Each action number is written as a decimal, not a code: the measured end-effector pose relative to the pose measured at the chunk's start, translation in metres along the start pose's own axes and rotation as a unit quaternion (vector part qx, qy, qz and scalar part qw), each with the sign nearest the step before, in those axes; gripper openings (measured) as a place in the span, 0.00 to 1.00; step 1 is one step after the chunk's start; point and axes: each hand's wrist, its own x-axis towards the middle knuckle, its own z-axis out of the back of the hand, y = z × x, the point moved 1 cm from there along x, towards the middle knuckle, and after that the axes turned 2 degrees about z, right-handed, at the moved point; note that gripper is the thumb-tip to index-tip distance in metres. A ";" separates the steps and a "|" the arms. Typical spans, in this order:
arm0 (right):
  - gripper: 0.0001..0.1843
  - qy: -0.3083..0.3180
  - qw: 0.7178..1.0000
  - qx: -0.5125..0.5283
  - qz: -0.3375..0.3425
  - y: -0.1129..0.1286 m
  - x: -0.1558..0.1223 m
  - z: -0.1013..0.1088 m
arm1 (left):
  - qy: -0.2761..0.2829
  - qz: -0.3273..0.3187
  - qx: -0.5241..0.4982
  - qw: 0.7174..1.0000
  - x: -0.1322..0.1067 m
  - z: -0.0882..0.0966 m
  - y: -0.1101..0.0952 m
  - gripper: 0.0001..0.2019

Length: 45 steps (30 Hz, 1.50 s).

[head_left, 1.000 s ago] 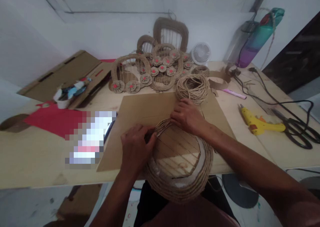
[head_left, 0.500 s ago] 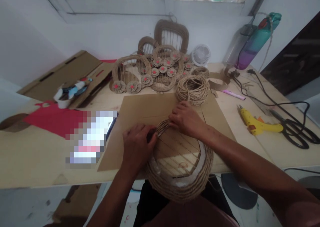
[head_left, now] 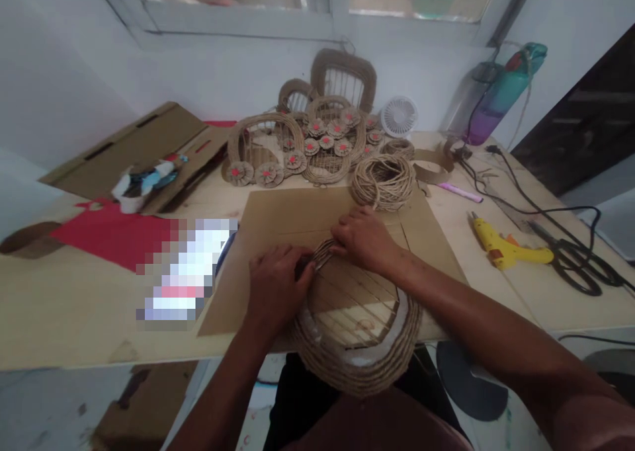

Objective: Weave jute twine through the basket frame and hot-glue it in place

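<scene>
An oval frame wound with jute twine (head_left: 357, 375) tilts over the table's front edge, strings stretched across its opening and a pale strip round its inner side. My left hand (head_left: 278, 282) is closed on the frame's left rim, thumb near the top. At the top of the rim, my right hand (head_left: 364, 239) is closed with fingers bent, pressing the jute twine against the frame; its fingertips are partly hidden. Just beyond that hand lies a coil of jute twine (head_left: 384, 181), its strand running down to my fingers.
A cardboard sheet (head_left: 278, 213) lies under the work. To the right are a yellow glue gun (head_left: 510, 243), black-handled scissors (head_left: 578, 282) and cables. Twine frames with paper flowers (head_left: 268, 172) and a small fan (head_left: 399, 116) stand behind. Left are a blurred phone (head_left: 191, 272) and red sheet (head_left: 116, 229).
The camera view has shifted slightly. Both hands keep nearly the same places on the frame, with the right hand slightly nearer the left along the top rim.
</scene>
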 end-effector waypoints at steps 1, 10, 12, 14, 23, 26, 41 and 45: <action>0.14 0.004 1.000 0.001 -0.005 0.001 0.000 0.001 | 0.004 0.002 -0.006 1.000 0.001 0.000 0.000 0.09; 0.12 0.023 1.000 0.005 -0.017 0.001 0.000 0.008 | 0.019 0.040 -0.053 0.998 0.013 -0.004 -0.007 0.07; 0.10 0.029 0.999 0.018 -0.023 -0.004 -0.002 0.009 | 0.035 0.054 -0.063 0.996 0.014 -0.004 -0.007 0.07; 0.09 0.035 0.998 0.039 -0.038 -0.009 -0.005 0.010 | 0.040 0.061 -0.062 0.995 0.015 -0.004 -0.007 0.07; 0.08 0.030 0.994 0.063 -0.086 -0.008 -0.008 0.008 | 0.036 0.031 -0.044 0.998 0.026 -0.001 -0.012 0.11; 0.09 0.032 0.993 0.062 -0.093 -0.007 -0.008 0.008 | 0.042 0.026 -0.019 0.999 0.031 -0.003 -0.019 0.13; 0.10 0.026 0.991 0.084 -0.096 -0.020 -0.021 0.003 | 0.086 0.048 -0.046 0.994 0.036 -0.010 -0.015 0.11; 0.10 0.018 0.993 0.063 -0.100 -0.025 -0.031 0.002 | 0.088 0.053 -0.019 0.995 0.035 -0.007 -0.019 0.10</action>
